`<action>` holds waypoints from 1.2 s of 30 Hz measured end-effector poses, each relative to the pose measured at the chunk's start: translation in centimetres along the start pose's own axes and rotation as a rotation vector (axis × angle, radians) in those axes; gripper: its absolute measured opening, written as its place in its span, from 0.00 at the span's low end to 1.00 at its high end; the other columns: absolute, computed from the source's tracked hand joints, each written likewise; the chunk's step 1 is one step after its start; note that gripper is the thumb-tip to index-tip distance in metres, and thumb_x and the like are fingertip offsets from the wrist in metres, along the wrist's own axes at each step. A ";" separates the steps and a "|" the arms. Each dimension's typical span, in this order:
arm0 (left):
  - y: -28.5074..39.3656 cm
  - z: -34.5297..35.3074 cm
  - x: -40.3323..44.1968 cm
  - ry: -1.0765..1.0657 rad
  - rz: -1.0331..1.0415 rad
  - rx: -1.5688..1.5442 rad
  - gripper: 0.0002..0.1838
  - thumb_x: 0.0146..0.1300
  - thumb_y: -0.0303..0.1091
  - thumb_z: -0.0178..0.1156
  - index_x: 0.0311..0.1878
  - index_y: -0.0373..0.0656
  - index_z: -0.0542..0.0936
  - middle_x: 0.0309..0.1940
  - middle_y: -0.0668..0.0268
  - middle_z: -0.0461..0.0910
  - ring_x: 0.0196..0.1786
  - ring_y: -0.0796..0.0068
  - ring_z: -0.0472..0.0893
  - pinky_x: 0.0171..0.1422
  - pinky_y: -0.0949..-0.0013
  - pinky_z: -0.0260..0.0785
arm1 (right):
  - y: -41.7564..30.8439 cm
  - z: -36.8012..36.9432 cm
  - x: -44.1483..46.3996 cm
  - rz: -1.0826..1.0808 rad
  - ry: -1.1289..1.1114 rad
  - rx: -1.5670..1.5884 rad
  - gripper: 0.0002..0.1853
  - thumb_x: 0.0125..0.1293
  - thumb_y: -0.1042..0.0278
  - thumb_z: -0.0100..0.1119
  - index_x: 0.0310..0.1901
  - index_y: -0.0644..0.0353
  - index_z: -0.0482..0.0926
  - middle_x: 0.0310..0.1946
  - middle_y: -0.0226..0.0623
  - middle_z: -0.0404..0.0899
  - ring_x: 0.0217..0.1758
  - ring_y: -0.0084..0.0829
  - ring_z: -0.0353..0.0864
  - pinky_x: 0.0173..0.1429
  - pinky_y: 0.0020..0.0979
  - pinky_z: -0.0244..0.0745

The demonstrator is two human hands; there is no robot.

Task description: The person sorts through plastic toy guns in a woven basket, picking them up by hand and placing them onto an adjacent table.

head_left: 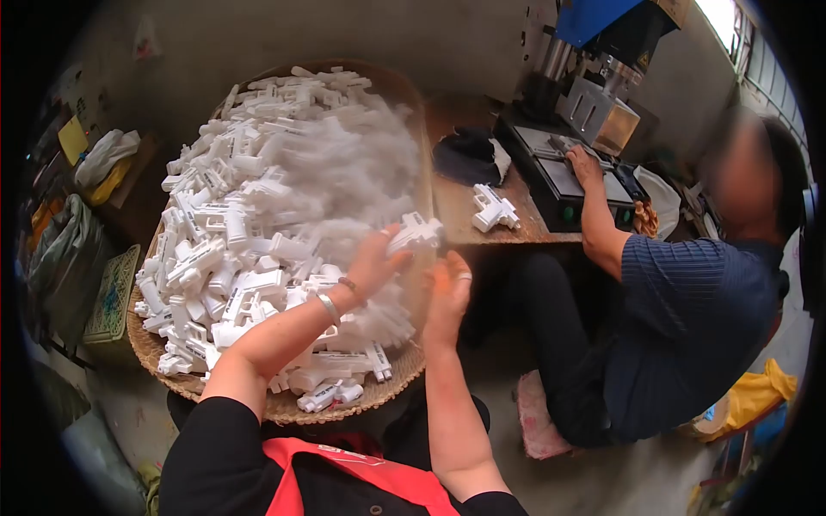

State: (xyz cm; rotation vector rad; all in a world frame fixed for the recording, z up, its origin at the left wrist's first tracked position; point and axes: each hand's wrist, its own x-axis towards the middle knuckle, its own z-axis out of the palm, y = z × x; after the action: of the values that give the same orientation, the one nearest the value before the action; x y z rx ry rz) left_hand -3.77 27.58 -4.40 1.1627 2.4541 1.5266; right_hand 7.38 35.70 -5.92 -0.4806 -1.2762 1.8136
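One toy gun (pixel 420 232) sits pinched in the left hand (pixel 376 265), right hand (pixel 446 301) spread nearby.

We reach forward: bent left arm (pixel 292 328) angled right, left grip (pixel 376 262) clasped, right grip (pixel 446 297) loosely spread just beside it.

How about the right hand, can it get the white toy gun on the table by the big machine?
Probably yes: the right hand looks near the front edge of the table, and nothing seems to block its way to the white toy gun.
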 end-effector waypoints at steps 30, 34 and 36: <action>2.5 -12.3 -10.2 -0.352 0.286 -0.075 0.21 0.63 0.25 0.53 0.60 0.42 0.70 0.51 0.54 0.75 0.51 0.62 0.77 0.55 0.66 0.68 | 3.4 5.7 -3.6 0.252 -0.297 0.126 0.20 0.69 0.60 0.49 0.60 0.53 0.64 0.39 0.30 0.75 0.27 0.18 0.74 0.26 0.18 0.72; 6.3 -19.6 -13.5 -0.082 0.345 -0.016 0.19 0.59 0.22 0.57 0.56 0.40 0.74 0.50 0.55 0.76 0.52 0.60 0.77 0.56 0.67 0.68 | 3.7 4.1 -3.2 0.425 -0.200 0.189 0.25 0.63 0.42 0.52 0.52 0.54 0.74 0.30 0.34 0.80 0.19 0.19 0.72 0.23 0.22 0.70; 7.5 -23.7 -15.4 0.008 0.330 -0.060 0.17 0.58 0.21 0.57 0.53 0.37 0.76 0.48 0.53 0.77 0.51 0.60 0.78 0.54 0.68 0.69 | 3.2 3.2 -2.5 0.495 -0.153 0.330 0.24 0.63 0.43 0.53 0.49 0.56 0.74 0.28 0.35 0.80 0.18 0.21 0.72 0.22 0.23 0.70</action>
State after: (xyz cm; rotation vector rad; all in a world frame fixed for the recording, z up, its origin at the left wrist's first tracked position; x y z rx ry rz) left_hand 2.50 2.12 8.49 1.6171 2.2884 1.6666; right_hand 5.21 31.47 -7.88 -0.5098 -0.9776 2.4643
